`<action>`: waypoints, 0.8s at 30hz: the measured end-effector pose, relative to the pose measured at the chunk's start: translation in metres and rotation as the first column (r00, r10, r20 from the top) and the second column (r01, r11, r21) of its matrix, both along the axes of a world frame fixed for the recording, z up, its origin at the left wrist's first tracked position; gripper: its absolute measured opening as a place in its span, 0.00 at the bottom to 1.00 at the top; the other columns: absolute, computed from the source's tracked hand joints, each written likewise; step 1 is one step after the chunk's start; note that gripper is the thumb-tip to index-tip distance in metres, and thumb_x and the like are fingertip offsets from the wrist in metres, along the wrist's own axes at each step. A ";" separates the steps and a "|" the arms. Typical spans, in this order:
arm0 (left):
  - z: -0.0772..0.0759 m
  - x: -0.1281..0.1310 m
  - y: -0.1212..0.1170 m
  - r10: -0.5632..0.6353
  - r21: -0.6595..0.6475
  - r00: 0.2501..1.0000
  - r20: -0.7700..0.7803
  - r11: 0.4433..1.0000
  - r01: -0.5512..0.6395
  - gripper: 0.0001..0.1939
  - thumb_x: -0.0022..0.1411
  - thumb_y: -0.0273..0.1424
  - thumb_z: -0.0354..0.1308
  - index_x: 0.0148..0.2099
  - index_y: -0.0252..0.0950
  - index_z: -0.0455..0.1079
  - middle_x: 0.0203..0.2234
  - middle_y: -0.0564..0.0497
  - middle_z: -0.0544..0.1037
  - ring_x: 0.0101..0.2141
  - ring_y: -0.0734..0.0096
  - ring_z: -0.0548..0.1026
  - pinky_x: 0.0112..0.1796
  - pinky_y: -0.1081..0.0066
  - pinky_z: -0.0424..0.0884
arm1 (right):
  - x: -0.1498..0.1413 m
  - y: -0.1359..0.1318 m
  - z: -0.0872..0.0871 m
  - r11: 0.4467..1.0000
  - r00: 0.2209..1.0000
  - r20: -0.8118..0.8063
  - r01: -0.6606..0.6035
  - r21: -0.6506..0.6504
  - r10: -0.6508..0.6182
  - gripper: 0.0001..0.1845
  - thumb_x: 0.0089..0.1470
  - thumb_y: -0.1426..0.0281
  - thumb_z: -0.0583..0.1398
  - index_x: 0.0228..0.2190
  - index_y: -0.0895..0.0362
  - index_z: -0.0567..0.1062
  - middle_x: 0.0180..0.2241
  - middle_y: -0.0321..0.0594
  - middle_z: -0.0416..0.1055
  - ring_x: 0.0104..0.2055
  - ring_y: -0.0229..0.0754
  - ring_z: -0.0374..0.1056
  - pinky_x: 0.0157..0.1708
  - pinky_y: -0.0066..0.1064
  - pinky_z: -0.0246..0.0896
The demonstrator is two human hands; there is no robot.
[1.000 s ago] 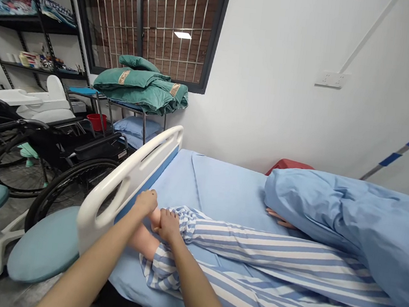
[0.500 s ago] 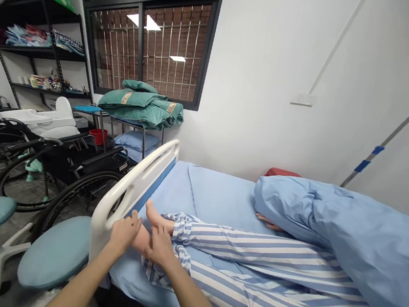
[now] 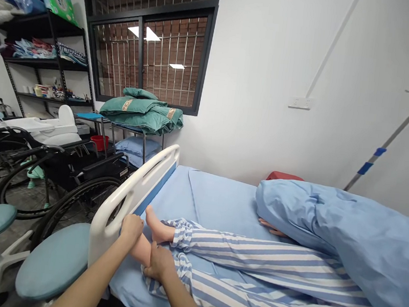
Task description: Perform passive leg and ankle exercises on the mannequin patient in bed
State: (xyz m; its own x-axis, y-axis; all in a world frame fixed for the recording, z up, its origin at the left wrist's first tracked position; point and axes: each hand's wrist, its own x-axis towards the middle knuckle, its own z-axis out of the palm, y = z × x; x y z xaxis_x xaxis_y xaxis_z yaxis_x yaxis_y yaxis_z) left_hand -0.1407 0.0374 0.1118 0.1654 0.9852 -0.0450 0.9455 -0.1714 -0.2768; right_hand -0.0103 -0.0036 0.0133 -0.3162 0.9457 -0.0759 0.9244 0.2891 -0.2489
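A figure in blue-and-white striped trousers (image 3: 258,263) lies on a hospital bed (image 3: 214,199), its upper part under a light blue quilt (image 3: 337,223). Two bare feet stick out near the white footboard (image 3: 129,194). My left hand (image 3: 131,226) is closed round the nearer foot (image 3: 142,250) at the toes. My right hand (image 3: 159,262) grips the same leg at the ankle, over the trouser cuff. The farther foot (image 3: 157,227) rests free just behind them.
Two teal round stools (image 3: 52,259) stand left of the bed. Wheelchairs (image 3: 58,171) are parked behind them. A trolley carries folded green quilts (image 3: 143,109) under the window. Black shelving (image 3: 42,51) fills the far left. A slanted pole (image 3: 386,144) leans on the right wall.
Both hands have moved from the farther foot to the nearer one and sit lower on the bed. The view has tilted up, showing more of the window and shelves.
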 end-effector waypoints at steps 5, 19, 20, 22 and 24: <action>-0.003 0.004 0.007 -0.044 -0.042 0.999 0.005 0.998 0.044 0.17 0.60 0.26 0.45 0.37 0.29 0.76 0.31 0.35 0.78 0.35 0.56 0.76 0.35 0.63 0.69 | -0.001 -0.001 -0.007 0.998 1.000 0.023 0.002 0.062 -0.004 0.31 0.36 0.62 0.63 0.44 0.60 0.66 0.37 0.53 0.73 0.36 0.56 0.71 0.33 0.41 0.65; -0.041 -0.008 -0.011 0.129 0.306 0.943 0.307 0.925 -0.227 0.22 0.64 0.32 0.35 0.38 0.34 0.71 0.31 0.42 0.77 0.31 0.62 0.75 0.30 0.68 0.64 | -0.003 -0.001 -0.011 0.998 0.999 0.017 0.034 0.055 -0.035 0.31 0.36 0.63 0.63 0.45 0.59 0.65 0.38 0.54 0.72 0.36 0.56 0.71 0.33 0.40 0.64; -0.046 -0.009 -0.014 0.139 0.352 0.924 0.357 0.896 -0.271 0.21 0.64 0.33 0.35 0.37 0.35 0.70 0.31 0.44 0.77 0.31 0.63 0.75 0.30 0.69 0.63 | -0.003 -0.001 -0.011 0.998 0.999 0.012 0.031 0.054 -0.031 0.31 0.36 0.63 0.63 0.44 0.59 0.65 0.37 0.54 0.72 0.36 0.56 0.71 0.33 0.40 0.64; -0.054 -0.010 -0.020 0.136 0.410 0.898 0.418 0.854 -0.320 0.20 0.65 0.34 0.35 0.37 0.36 0.69 0.31 0.45 0.77 0.30 0.66 0.75 0.29 0.70 0.62 | -0.002 -0.002 -0.010 0.999 1.000 0.008 0.020 0.051 -0.020 0.31 0.36 0.62 0.63 0.44 0.60 0.65 0.37 0.54 0.72 0.36 0.56 0.71 0.33 0.40 0.64; -0.059 -0.011 -0.025 0.124 0.432 0.887 0.445 0.838 -0.334 0.19 0.65 0.35 0.36 0.37 0.36 0.68 0.31 0.45 0.77 0.29 0.66 0.74 0.28 0.70 0.61 | -0.002 -0.003 -0.007 0.999 1.000 0.015 0.011 0.046 -0.012 0.32 0.36 0.60 0.63 0.44 0.60 0.66 0.37 0.54 0.72 0.36 0.55 0.71 0.33 0.40 0.64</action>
State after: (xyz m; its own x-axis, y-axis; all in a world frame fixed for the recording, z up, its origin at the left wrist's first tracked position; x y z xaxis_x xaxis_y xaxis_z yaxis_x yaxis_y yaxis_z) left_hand -0.1513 0.0121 0.0525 -0.1680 0.8696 0.4643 0.9842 0.1209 0.1296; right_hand -0.0121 -0.0069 0.0065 -0.3047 0.9517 -0.0369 0.9311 0.2895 -0.2219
